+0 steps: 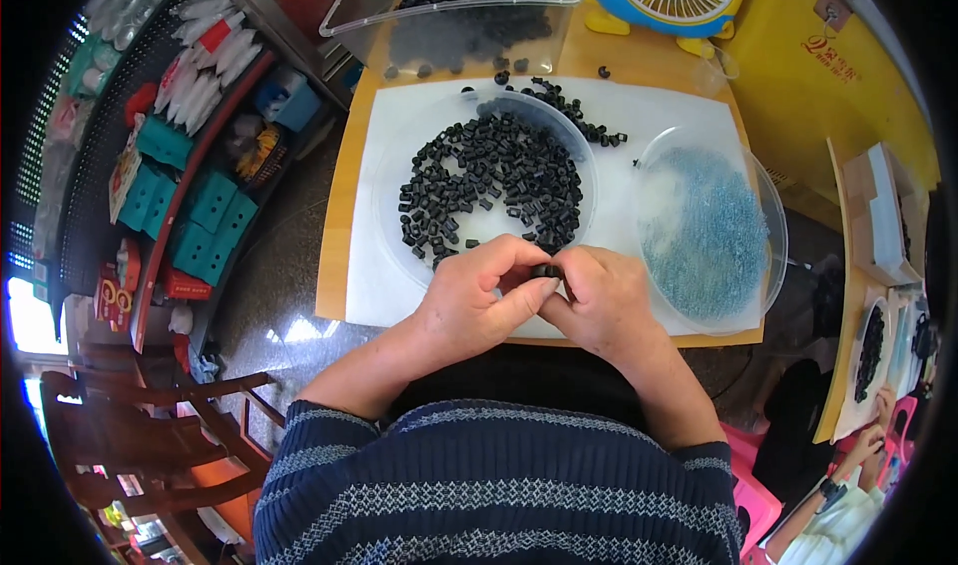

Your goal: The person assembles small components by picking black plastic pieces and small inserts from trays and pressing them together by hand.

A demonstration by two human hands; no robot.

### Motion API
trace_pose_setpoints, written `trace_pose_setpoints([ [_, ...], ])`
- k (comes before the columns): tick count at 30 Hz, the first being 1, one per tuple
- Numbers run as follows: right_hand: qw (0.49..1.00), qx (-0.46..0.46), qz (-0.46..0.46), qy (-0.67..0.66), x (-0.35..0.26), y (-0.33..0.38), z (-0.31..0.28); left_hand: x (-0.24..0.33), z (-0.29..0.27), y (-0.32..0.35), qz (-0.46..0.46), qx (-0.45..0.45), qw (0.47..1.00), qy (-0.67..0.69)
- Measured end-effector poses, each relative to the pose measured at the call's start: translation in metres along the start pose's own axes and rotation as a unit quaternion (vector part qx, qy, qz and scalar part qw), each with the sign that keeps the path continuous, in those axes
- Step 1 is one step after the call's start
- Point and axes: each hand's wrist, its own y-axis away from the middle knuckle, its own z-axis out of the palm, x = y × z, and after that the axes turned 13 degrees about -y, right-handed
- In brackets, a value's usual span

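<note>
Close together at the front rim of a round clear tray, my left hand point(484, 287) and my right hand point(601, 297) pinch one small black plastic part point(546, 272) between their fingertips. Fingers cover most of that part. Many short black cylindrical pieces point(499, 161) fill the round tray point(391, 181) just beyond my hands. To the right, a second clear round tray point(776, 228) holds a spread of tiny pale-blue translucent pieces point(707, 231). Behind the first tray, several black parts point(579, 114) lie loose in a line on the white sheet point(371, 256).
A clear plastic bin point(449, 28) with more black parts stands at the back of the wooden table point(334, 266). Beside it is a yellow and blue fan point(671, 1). Shelves with teal boxes point(205, 226) are at left. Another person's hands point(870, 435) work at a table on the right.
</note>
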Motion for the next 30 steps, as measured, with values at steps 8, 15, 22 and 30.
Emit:
trace_pose_setpoints([
  [8,0.979,0.030,0.180,-0.094,-0.003,0.002,-0.028,0.027,-0.126,-0.115,0.087,0.281,0.922,-0.250],
  [15,0.969,0.150,0.195,-0.019,0.026,0.026,-0.070,0.005,-0.079,-0.062,0.109,-0.048,0.918,-0.379],
  [22,0.945,0.196,0.261,-0.011,0.039,0.040,-0.103,-0.027,-0.047,-0.028,0.064,-0.212,0.854,-0.471],
  [30,0.967,-0.035,0.219,0.126,0.055,0.017,-0.081,-0.043,-0.028,-0.041,0.053,0.012,0.951,-0.303],
])
